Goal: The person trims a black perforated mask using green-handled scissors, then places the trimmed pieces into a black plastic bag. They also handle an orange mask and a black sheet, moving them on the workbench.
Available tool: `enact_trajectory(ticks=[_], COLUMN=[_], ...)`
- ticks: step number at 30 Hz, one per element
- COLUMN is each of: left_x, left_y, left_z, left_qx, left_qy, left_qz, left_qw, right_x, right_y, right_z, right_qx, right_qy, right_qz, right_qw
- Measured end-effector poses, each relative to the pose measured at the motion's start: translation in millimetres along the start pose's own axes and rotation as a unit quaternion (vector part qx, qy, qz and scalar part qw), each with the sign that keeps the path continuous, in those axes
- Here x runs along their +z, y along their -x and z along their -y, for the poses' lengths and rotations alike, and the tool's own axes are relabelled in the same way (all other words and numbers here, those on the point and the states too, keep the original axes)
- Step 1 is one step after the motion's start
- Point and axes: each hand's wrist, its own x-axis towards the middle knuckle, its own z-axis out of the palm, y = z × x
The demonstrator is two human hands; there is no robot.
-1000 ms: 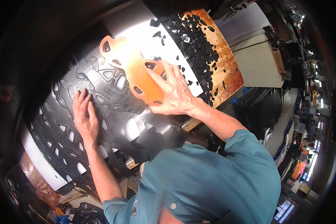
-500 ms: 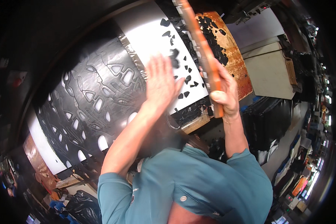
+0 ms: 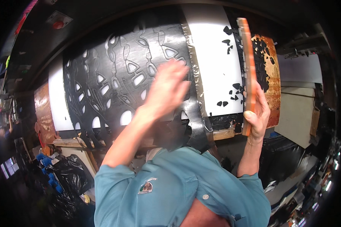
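Observation:
My right hand (image 3: pixel 258 113) is wrapped round the lower end of a long, narrow cutting die (image 3: pixel 248 64). It is seen nearly edge-on, with an orange side and pale metal along its left edge. My left hand (image 3: pixel 168 89) is blurred over the right part of a shiny black sheet (image 3: pixel 121 102). Its fingers look stretched out, with nothing visible in them. Rows of cut outlines and holes cover the sheet, and white shows through the holes. Small black offcuts (image 3: pixel 235 92) lie on the white board (image 3: pixel 212 60) between the sheet and the die.
A rust-brown plate (image 3: pixel 274 75) under more black scraps (image 3: pixel 260 56) lies right of the die. A wooden edge (image 3: pixel 223 134) runs along the table's front. Black plastic bags (image 3: pixel 74 170) stand below left. Dark machinery with a red button (image 3: pixel 58 24) rises at the back.
The view has turned, so the table now lies more level. My left hand has moved from the white board onto the black sheet. Fewer offcuts lie on the board's middle.

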Motion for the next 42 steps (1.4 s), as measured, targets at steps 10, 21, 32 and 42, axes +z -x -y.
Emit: enact_trajectory(ticks=[10, 21, 32, 42], left_x=[-180.4, -270.6, -287.9, -274.7], left_y=[235.2, 268.4, 262.8, 268.5], left_z=[115.6, 154.8, 163.9, 149.0], left_qx=[-0.522, -0.573, -0.4, -0.367], left_qy=[-0.331, 0.212, 0.529, -0.009], left_qz=[-0.161, -0.216, -0.179, -0.418], left_qw=[0.769, 0.762, 0.727, 0.831], right_x=[46.4, 244.2, 500.8, 491.2], right_y=[-39.0, -25.4, 39.6, 20.1], right_z=[-51.4, -15.2, -99.1, -93.8], right_qx=[-0.162, -0.216, -0.381, 0.02], right_qy=[0.552, 0.328, 0.315, 0.061], right_qz=[0.068, 0.212, 0.349, 0.287], right_qw=[0.815, 0.895, 0.796, 0.956])
